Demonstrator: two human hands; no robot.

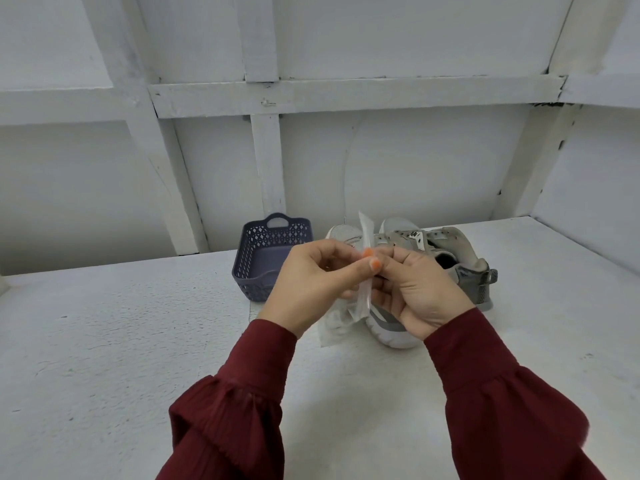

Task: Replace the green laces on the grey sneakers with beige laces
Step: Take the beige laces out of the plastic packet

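Maroon sleeves (242,410) are held over the worktop (138,341), and a pale strip (365,299), likely beige-lace packaging, is pinched by left hand (311,282) and right hand (415,289), its long axis set 12-to-6 o'clock, grey sneakers (450,251) just beyond at 12.

Two grey sneakers are counted, a left sneaker (344,234) and a right sneaker (462,259). One slate-blue basket (256,268) and one white table (104,341) are seen. Two hands are pictured, the left hand (311,282) and the right hand (420,294), with two dark red sleeves, left sleeve (235,410) and right sleeve (502,393), and one clear plastic packet (365,228).
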